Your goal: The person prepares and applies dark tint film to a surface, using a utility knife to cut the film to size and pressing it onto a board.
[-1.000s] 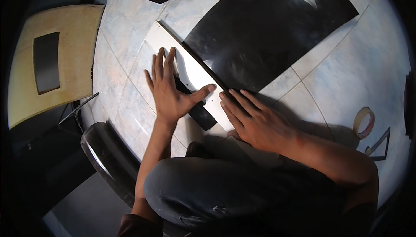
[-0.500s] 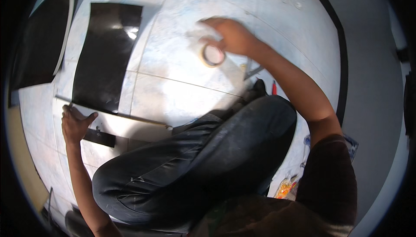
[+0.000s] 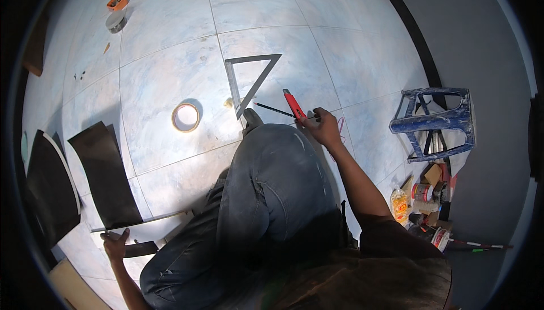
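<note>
1. Red utility knife (image 3: pixel 293 106) on tiled floor (image 3: pixel 170 60), just beyond the raised knee; slim body, dark far tip angled away and slightly left.
2. Right hand (image 3: pixel 325 128): thumb and index at knife's near end, other fingers part-curled; can't tell whether it grips or only touches.
3. Left hand (image 3: pixel 115 246): thumb spread from fingers, on left end of white board (image 3: pixel 161 229).
4. Board: long, flat, dark line on far edge, right end partly behind the leg. Black strip (image 3: pixel 140 249) by near edge; black sheet (image 3: pixel 105 174) beyond far edge.
5. Right arm bent at elbow, forearm angled forward; left forearm comes up from lower edge, hand out to the left.
6. Near knife: dark pencil (image 3: pixel 273 109), grey set square (image 3: pixel 232 83). Tape roll (image 3: pixel 186 130) farther left. Blue stool (image 3: pixel 453 122) near floor's right edge, by the wall.
</note>
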`<state>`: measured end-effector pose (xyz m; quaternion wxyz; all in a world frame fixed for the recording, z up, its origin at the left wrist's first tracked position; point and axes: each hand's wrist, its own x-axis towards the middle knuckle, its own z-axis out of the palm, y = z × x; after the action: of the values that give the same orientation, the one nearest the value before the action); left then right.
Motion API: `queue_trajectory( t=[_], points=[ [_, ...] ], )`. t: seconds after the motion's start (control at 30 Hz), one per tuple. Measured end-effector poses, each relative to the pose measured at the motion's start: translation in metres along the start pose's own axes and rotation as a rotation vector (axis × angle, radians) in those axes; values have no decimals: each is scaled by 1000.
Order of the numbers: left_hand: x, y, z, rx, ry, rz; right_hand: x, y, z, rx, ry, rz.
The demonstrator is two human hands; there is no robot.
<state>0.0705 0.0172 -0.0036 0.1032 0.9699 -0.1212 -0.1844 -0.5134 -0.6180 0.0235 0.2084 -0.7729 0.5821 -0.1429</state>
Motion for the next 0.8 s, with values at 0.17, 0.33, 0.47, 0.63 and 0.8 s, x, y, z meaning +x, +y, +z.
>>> queue_trajectory(
  t=[0.17,0.33,0.47,0.63,0.8],
  points=[
    [1,-1,1,13,51,61,16,-31,22,-52,-81,-17],
    [3,-3,-3,3,38,55,40,-9,33,104,-203,-28],
    [-1,2,1,15,55,59,57,1,12,669,-372,242],
    [-3,-6,13,-7,86,78,80,-10,-29,1445,-544,393],
    [-12,11,6,74,81,-41,80,-141,-88,1268,-678,47]
  ],
)
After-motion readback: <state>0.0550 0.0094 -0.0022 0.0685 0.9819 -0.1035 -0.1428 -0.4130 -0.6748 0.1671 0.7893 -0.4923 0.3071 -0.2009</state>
